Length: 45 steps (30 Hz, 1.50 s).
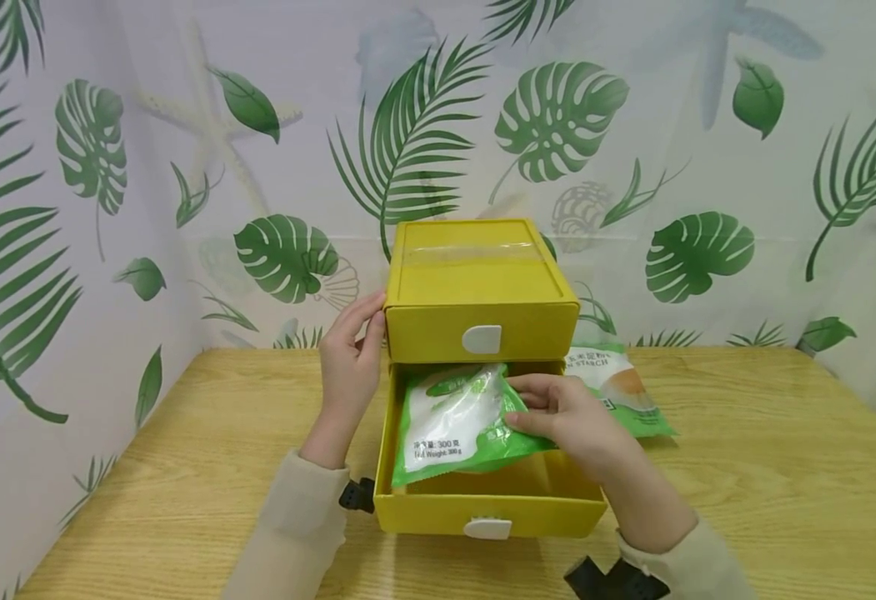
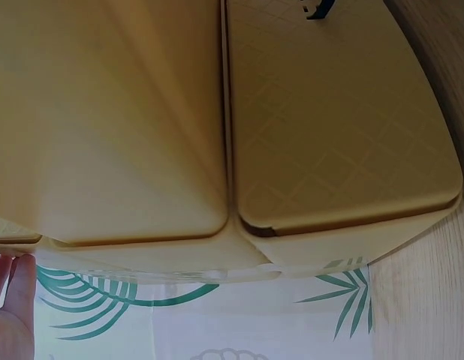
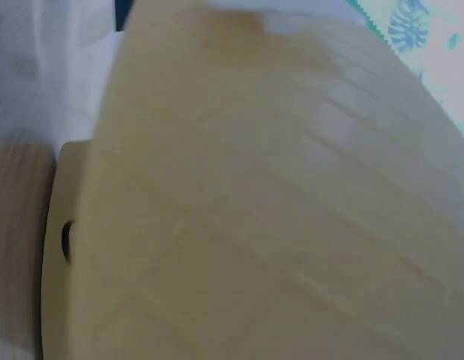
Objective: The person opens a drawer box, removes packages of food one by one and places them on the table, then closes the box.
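Note:
A yellow two-drawer box [image 1: 475, 275] stands in front of me in the head view, its lower drawer [image 1: 483, 515] pulled out. My right hand [image 1: 568, 417] pinches the right edge of a green-and-white plastic bag [image 1: 441, 417] printed 300 g. The bag lies slanted within the open drawer's outline. On the box's upper left side rest the fingers of my left hand [image 1: 351, 367]; that hand [image 2: 14, 307] also shows at the left edge of the left wrist view, touching the box edge. The right wrist view is filled by a blurred, yellowish diamond-patterned surface [image 3: 239, 202], with no hand visible.
Behind the box on the right lies a second green-and-white bag [image 1: 625, 387] with "STARCH" on it, partly hidden. The upper drawer [image 1: 422, 333] is closed. A wooden table [image 1: 205, 483] carries everything, with a leaf-printed cloth [image 1: 438, 92] hanging behind.

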Each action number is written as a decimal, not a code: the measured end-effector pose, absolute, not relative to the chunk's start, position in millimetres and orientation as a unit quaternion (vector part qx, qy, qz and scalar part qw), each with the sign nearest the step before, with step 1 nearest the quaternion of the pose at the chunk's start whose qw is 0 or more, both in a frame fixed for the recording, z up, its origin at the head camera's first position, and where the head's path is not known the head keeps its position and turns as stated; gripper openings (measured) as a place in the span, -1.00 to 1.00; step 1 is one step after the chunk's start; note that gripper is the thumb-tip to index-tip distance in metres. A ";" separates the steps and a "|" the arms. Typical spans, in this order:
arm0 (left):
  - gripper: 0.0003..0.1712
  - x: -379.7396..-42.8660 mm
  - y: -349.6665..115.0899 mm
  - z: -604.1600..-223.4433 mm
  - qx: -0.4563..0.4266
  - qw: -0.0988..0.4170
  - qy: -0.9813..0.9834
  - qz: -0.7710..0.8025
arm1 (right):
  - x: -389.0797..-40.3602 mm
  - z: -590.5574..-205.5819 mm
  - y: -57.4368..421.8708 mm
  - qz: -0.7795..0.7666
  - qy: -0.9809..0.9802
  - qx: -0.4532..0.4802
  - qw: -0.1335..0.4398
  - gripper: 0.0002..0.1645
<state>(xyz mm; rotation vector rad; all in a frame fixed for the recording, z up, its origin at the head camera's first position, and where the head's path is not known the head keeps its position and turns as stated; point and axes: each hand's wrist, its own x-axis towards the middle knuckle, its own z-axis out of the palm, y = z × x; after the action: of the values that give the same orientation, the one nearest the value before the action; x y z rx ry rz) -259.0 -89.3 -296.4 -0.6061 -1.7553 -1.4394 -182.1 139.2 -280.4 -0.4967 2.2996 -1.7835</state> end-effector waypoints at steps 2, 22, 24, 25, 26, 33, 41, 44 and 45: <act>-0.75 -258.6 -89.2 -296.5 -0.237 0.384 -0.690 -0.566 | -183.5 -281.5 141.8 -0.639 0.738 -0.184 0.114 -0.47; -0.75 -259.6 -89.0 -297.6 -0.244 0.391 -0.687 -0.561 | -172.0 -274.3 140.0 -0.726 0.644 -0.208 0.124 -0.58; -0.75 -259.9 -89.0 -298.1 -0.244 0.392 -0.688 -0.560 | -170.0 -273.8 139.9 -0.730 0.637 -0.218 0.117 -0.59; -0.75 -259.9 -89.1 -298.1 -0.243 0.393 -0.688 -0.559 | -169.0 -273.5 139.8 -0.732 0.634 -0.223 0.113 -0.61; -0.75 -259.8 -89.3 -298.2 -0.243 0.393 -0.688 -0.559 | -168.0 -273.2 139.7 -0.734 0.630 -0.229 0.110 -0.63; -0.75 -261.0 -89.7 -298.8 -0.241 0.390 -0.690 -0.561 | -163.7 -270.8 144.2 -0.751 0.594 -0.275 0.087 -0.69; -0.75 -260.0 -88.9 -297.5 -0.237 0.389 -0.693 -0.558 | -160.2 -265.4 155.4 -0.759 0.575 -0.299 0.071 -0.65; -0.75 -259.9 -88.9 -297.8 -0.237 0.388 -0.693 -0.559 | -160.2 -265.4 159.8 -0.760 0.561 -0.321 0.062 -0.61; -0.75 -259.8 -89.1 -297.9 -0.237 0.388 -0.693 -0.559 | -159.9 -265.2 161.4 -0.761 0.557 -0.327 0.060 -0.60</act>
<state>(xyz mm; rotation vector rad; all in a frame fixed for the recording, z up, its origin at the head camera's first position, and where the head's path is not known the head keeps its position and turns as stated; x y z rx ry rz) -259.8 -89.1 -297.9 -0.6024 -1.7639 -1.4221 -159.9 161.4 -265.2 -0.9899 1.6867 -2.3020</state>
